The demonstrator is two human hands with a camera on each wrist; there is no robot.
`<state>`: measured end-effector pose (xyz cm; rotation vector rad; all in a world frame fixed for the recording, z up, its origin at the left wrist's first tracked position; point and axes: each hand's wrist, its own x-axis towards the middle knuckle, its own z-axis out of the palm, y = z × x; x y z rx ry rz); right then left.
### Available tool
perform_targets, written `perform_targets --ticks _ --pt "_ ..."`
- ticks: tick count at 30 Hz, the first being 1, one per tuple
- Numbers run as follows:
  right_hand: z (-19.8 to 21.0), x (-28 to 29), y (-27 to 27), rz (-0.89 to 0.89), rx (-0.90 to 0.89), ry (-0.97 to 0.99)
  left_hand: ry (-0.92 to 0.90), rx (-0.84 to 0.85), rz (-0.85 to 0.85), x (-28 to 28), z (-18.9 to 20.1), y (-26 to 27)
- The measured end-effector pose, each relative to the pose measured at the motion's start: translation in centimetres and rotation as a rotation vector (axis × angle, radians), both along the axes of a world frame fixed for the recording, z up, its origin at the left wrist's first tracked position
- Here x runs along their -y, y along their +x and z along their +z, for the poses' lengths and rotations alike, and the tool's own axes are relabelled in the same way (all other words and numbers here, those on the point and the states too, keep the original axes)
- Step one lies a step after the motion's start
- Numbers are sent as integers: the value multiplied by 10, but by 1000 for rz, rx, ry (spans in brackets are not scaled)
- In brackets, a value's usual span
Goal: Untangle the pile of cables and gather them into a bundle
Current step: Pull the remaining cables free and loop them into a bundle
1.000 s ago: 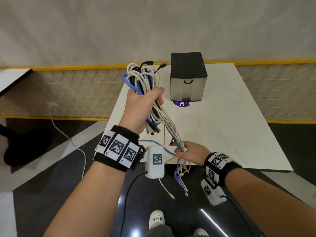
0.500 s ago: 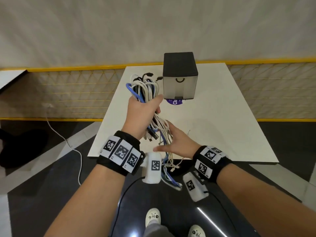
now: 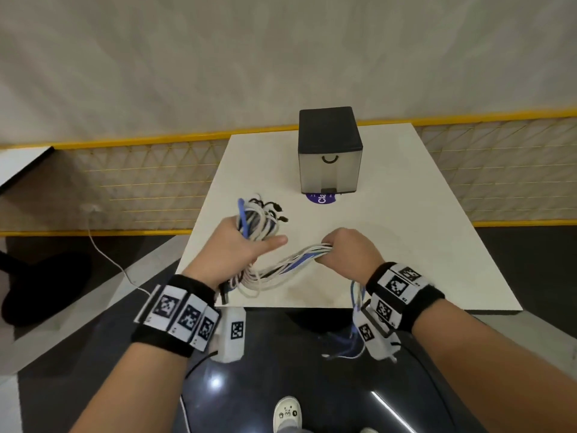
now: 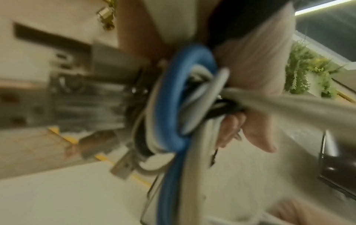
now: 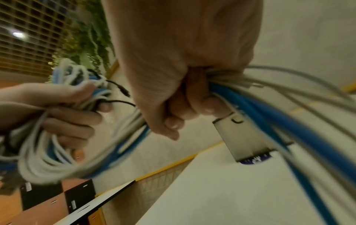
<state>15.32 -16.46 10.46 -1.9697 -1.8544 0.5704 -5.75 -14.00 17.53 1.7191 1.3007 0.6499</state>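
A bundle of white, blue and black cables (image 3: 282, 265) hangs between both hands over the white table's (image 3: 390, 245) near edge. My left hand (image 3: 246, 245) grips the looped end of the cables (image 3: 256, 220), fingers curled round it, thumb pointing right. My right hand (image 3: 346, 248) is fisted round the same strands (image 5: 250, 100) farther along. Loose tails (image 3: 354, 342) dangle below the right wrist, past the table edge. In the left wrist view the blue loop (image 4: 185, 97) is close and blurred. The left hand (image 5: 63, 109) also shows in the right wrist view.
A black-topped grey box (image 3: 329, 151) with a small handle stands at the back of the table, on a purple round label (image 3: 321, 199). A yellow mesh fence (image 3: 140, 182) runs behind. A thin white cord (image 3: 106, 260) trails on the floor at left.
The right hand has closed round the hanging strands and pulled them out to the right. The left hand has dropped lower with the looped end.
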Motion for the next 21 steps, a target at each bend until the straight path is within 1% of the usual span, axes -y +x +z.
perform_targets --ticks 2,4,7,9,11,12,15,16,19,20,21 --pt "10 -1 -8 40 173 24 10 -22 -5 2 -12 10" --pt "18 -4 -13 95 293 52 -16 -15 -60 1 -25 19" --pt "29 -6 -18 187 355 78 -81 -3 -124 3 -44 31" --pt "34 -7 -16 232 337 57 -91 49 -78 4 -55 38" --pt "36 -8 -12 249 246 29 -109 113 -38 3 -60 42" --pt "36 -9 -9 260 195 18 -123 119 -45 1 -62 43" --pt "44 -13 2 270 10 -17 -152 86 -124 -4 -62 48" --pt "47 -13 8 267 -84 -33 -148 92 -128 -6 -59 49" --pt "47 -7 32 215 -536 -82 -93 146 -104 -14 -49 49" --pt "43 -5 37 197 -616 -89 -78 164 -95 -17 -44 48" --pt "37 -3 40 182 -614 -84 -68 182 -89 -19 -39 47"
